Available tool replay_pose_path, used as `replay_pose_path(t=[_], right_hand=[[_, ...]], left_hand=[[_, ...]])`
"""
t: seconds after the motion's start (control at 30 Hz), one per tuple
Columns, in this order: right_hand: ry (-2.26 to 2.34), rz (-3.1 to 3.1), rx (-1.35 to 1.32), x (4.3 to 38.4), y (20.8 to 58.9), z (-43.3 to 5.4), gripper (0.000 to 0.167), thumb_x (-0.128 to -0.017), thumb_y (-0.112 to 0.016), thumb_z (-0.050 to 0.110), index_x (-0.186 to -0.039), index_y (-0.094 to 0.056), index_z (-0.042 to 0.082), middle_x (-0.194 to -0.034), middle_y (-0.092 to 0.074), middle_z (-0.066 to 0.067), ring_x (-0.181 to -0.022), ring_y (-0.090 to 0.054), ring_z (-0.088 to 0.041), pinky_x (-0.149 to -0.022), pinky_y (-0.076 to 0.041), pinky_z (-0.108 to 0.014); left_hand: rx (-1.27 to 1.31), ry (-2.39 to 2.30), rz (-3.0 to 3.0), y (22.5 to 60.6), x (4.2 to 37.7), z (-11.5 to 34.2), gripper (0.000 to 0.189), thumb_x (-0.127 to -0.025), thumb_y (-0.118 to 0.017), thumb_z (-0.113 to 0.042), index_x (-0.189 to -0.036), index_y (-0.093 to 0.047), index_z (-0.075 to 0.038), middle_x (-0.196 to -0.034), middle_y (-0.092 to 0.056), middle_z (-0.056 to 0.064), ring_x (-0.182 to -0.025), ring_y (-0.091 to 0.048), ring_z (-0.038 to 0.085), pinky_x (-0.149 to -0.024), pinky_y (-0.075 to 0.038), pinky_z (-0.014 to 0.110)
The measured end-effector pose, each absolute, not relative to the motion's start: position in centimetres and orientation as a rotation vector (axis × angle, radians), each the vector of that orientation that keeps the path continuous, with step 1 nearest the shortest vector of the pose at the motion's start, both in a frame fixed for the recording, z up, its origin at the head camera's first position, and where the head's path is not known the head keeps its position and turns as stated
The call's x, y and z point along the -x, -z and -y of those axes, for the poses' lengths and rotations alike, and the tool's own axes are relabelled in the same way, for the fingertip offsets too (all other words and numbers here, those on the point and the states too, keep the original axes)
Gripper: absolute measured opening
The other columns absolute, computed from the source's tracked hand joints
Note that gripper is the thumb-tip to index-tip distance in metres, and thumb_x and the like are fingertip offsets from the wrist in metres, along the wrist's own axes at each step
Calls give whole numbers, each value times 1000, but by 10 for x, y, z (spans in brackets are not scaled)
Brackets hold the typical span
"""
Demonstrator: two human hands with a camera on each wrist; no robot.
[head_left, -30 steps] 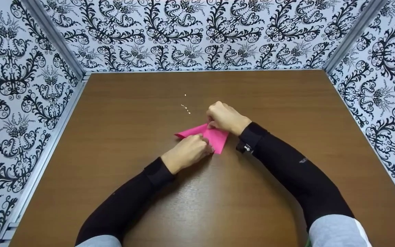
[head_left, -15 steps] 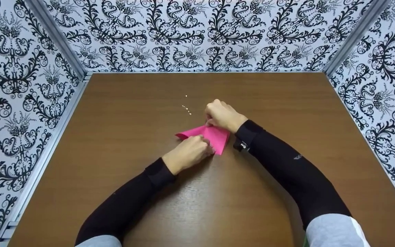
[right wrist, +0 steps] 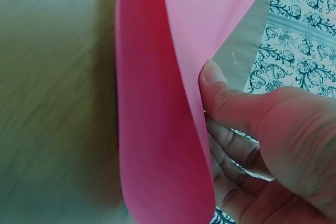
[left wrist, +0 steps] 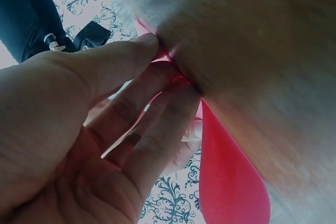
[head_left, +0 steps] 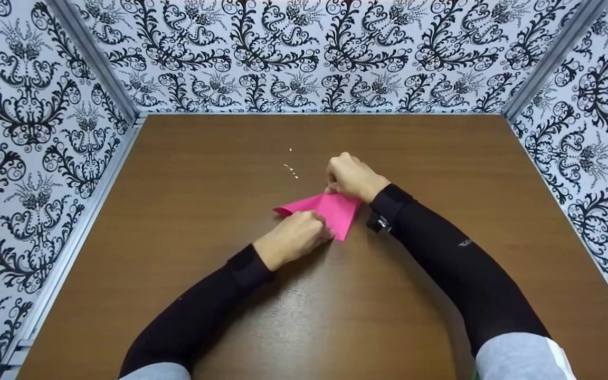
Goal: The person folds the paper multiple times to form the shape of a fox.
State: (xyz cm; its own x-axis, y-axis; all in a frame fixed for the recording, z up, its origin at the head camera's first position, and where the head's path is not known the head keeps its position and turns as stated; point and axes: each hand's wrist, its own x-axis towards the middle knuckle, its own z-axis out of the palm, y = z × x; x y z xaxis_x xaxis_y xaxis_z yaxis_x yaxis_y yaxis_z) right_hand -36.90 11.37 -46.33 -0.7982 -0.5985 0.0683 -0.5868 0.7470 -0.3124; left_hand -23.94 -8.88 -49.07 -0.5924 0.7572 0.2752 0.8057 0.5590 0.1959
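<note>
A sheet of pink paper (head_left: pixel 335 214), partly folded with curved loops at its sides, lies on the brown table between both hands. My left hand (head_left: pixel 294 236) holds its near edge; in the left wrist view the thumb and fingertips pinch the pink paper (left wrist: pixel 231 177) close to the tabletop. At the far edge, my right hand (head_left: pixel 354 177) grips the sheet. The right wrist view shows the right thumb on one face of the pink paper (right wrist: pixel 163 129), its fingers behind, and a rounded fold hanging open beside them.
Small white specks (head_left: pixel 293 171) dot the brown table (head_left: pixel 219 158) beyond the paper. Walls with a black-and-white scroll pattern (head_left: pixel 283 58) enclose the table at the back and both sides, with grey metal rails at the corners.
The right hand has shifted slightly along the paper's far edge, to the right. The left hand keeps its hold on the near edge. The view has tilted a little.
</note>
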Motion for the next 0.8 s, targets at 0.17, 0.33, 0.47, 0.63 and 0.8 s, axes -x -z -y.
replay_pose_path(t=[0.17, 0.33, 0.47, 0.63, 0.8], right_hand=[[489, -2891, 947, 370, 462, -121, 22, -99, -96, 19, -83, -86, 8, -88, -83, -11, -80, -76, -29, -73, -66, -44], [486, -2908, 917, 372, 462, -129, 19, -98, -96, 18, -85, -87, 8, -89, -84, -11, -81, -78, -32, -75, -68, -47], [483, -2911, 896, 373, 462, -133, 19, -98, -96, 19, -85, -87, 8, -89, -84, -12, -83, -78, -33, -77, -68, -48], [470, -2907, 881, 374, 463, -134, 20, -98, -96, 19, -84, -86, 8, -92, -83, -12, -86, -76, -32, -78, -67, -49], [456, -2920, 858, 373, 462, -134, 20, -96, -96, 19, -83, -85, 8, -96, -82, -12, -90, -73, -31, -80, -65, -51]], left_hand=[[1339, 431, 2617, 491, 239, 88, 21, -109, -78, -5, -88, -84, -6, -86, -81, 11, -78, -81, 27, -74, -70, 41], [1330, 428, 2613, 491, 239, 88, 23, -108, -78, -4, -86, -81, -6, -84, -80, 12, -77, -81, 27, -73, -70, 42], [1329, 421, 2619, 491, 239, 88, 21, -108, -78, -4, -87, -82, -6, -86, -81, 12, -79, -82, 29, -75, -71, 43], [1341, 445, 2629, 490, 238, 89, 21, -108, -78, -4, -88, -83, -6, -85, -80, 11, -77, -79, 27, -73, -69, 44], [1369, 469, 2617, 492, 240, 90, 20, -106, -79, -1, -87, -83, -7, -83, -78, 10, -75, -76, 25, -71, -67, 44]])
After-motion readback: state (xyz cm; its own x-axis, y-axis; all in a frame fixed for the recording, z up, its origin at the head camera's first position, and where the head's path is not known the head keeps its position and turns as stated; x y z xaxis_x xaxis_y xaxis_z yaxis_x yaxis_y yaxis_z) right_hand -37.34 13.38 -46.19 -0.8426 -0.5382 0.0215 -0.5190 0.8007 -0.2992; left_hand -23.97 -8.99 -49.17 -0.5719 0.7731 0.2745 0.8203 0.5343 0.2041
